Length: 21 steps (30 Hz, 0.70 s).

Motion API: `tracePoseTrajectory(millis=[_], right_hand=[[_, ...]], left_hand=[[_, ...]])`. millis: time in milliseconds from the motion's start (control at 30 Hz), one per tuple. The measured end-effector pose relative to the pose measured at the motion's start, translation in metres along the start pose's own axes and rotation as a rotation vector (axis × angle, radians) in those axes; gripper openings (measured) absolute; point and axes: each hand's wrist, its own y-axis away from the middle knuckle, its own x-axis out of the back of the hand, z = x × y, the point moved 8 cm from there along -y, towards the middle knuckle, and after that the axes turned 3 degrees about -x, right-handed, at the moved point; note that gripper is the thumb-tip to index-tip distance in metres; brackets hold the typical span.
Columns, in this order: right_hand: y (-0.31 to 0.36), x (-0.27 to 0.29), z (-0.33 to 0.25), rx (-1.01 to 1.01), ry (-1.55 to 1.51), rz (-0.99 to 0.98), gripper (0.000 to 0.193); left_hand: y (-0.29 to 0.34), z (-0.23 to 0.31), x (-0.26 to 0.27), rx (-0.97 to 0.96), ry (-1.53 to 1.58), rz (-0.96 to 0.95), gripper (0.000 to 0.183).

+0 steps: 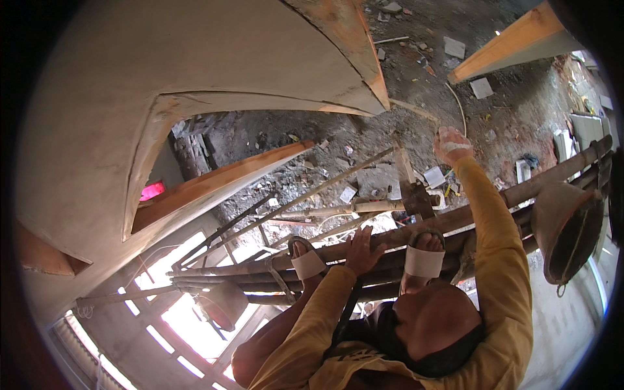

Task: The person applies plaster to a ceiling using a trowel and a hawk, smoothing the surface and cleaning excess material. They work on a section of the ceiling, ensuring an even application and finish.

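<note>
I'm clenching my right hand point(453, 147) around the near end of what seems a thin pale strip point(416, 111), pointing toward the plastered edge point(364, 68), likely light, stiff and best held there, while my left hand point(362, 252) is resting spread on a bamboo pole point(458, 220).

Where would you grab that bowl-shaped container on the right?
Probably by the rim of the container, at its lower end beside the small loop, coming from the person's side with the right hand. It is tilted with its mouth showing, so that edge looks easy to pinch; the rounded outer wall offers less hold.
</note>
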Motion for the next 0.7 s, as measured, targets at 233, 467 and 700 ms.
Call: tracePoseTrajectory(millis=[233,467,700], right_hand=[[0.089,-0.051,0.002,0.326,0.375,-0.344,0.019],[0.151,0.032,0.058,0.270,0.265,-0.307,0.025],[0.299,0.080,0.151,-0.076,-0.052,0.527,0.048]], left_hand=[[-0.013,-0.013,-0.004,-0.014,0.101,-0.001,0.073],[-0.050,-0.045,0.014,0.057,0.113,0.079,0.068],[-0.088,0.013,0.046,-0.052,0.147,-0.069,0.071]])
